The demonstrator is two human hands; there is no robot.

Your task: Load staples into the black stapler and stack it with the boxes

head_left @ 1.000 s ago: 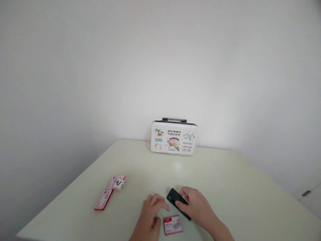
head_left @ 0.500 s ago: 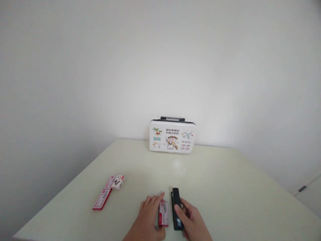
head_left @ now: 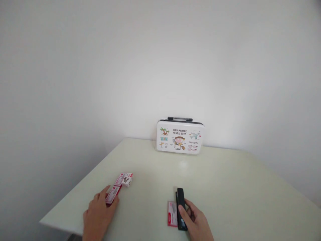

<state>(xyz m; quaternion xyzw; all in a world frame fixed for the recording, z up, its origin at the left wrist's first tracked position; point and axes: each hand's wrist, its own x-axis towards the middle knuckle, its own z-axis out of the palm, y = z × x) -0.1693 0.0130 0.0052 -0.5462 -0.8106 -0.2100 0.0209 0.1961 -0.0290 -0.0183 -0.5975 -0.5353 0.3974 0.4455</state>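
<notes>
My right hand point(head_left: 195, 222) grips a black stapler point(head_left: 181, 205) that lies on the pale table point(head_left: 225, 180), pointing away from me. A small red staple box point(head_left: 172, 209) lies flat against the stapler's left side. My left hand point(head_left: 97, 214) reaches to the left and its fingertips touch a flat red staple box point(head_left: 113, 194) near the table's left edge. Just beyond that box lie another red box point(head_left: 119, 179) and a small white and red box point(head_left: 127, 179).
A white case with cartoon pictures and a black handle point(head_left: 180, 135) stands upright at the table's far edge against the white wall. The table's left edge runs close beside my left hand.
My left hand let go of the red staple box beside the stapler and moved left to the flat red box. My right hand stays on the stapler.
</notes>
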